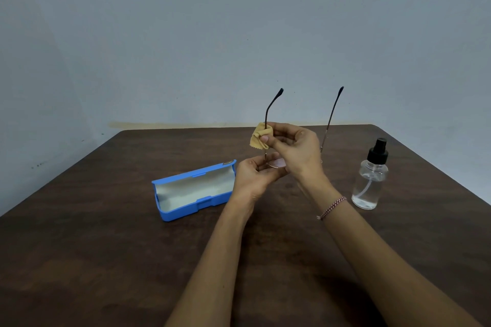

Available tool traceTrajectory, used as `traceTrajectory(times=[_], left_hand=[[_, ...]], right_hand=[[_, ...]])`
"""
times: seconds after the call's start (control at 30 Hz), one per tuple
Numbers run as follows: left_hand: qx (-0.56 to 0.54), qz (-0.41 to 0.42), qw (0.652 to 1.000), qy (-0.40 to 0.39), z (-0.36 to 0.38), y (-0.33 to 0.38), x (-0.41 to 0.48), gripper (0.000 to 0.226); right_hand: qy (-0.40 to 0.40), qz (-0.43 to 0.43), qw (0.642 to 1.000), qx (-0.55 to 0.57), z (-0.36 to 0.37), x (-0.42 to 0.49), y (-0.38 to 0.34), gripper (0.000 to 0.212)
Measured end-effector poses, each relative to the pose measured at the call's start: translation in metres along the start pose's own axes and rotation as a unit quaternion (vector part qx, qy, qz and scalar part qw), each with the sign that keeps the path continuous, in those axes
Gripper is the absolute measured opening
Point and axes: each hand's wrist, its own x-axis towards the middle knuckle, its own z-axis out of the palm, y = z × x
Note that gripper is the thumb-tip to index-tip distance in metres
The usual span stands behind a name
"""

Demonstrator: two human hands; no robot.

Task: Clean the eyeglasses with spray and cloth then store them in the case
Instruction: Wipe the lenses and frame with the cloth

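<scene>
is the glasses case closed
No, the blue case lies open on the table, its pale lining showing.

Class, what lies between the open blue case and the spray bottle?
In the head view, the left hand holding the eyeglasses and the right hand pinching the yellow cloth round one temple.

At centre frame, our left hand holds the glasses by the lens end, temples pointing up against the grey wall. Our right hand pinches a yellow cloth around the temple nearer frame left. The blue case lies open on the table, left of the hands. The bottle stands upright at right, apart from them.
</scene>
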Motion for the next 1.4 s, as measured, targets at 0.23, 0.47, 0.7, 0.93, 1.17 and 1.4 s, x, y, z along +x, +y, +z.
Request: traceTrajectory(times=[0.23, 0.47, 0.7, 0.93, 1.17, 1.4], left_hand=[[0.013, -0.022, 1.000, -0.006, 0.000, -0.001, 0.001, 0.026], [0.014, -0.014, 1.000, -0.009, 0.000, -0.001, 0.002, 0.019], [-0.049, -0.013, 0.999, -0.017, -0.001, -0.002, 0.002, 0.017], [-0.048, -0.009, 0.998, -0.035, 0.000, 0.000, 0.000, 0.026], [-0.059, 0.027, 0.996, -0.055, -0.002, -0.002, 0.000, 0.024], [-0.027, 0.027, 0.997, -0.071, -0.003, -0.006, 0.000, 0.019]], right_hand=[[0.012, -0.005, 1.000, -0.015, 0.000, 0.001, 0.003, 0.024], [0.020, -0.005, 1.000, -0.023, 0.000, 0.000, 0.004, 0.024], [0.010, -0.003, 1.000, -0.002, 0.003, -0.001, 0.002, 0.024], [0.013, 0.003, 1.000, -0.017, 0.000, 0.001, 0.000, 0.023], [-0.034, 0.028, 0.999, -0.032, -0.006, 0.003, -0.005, 0.025], [-0.112, 0.032, 0.982, -0.150, -0.018, 0.007, -0.007, 0.020]])
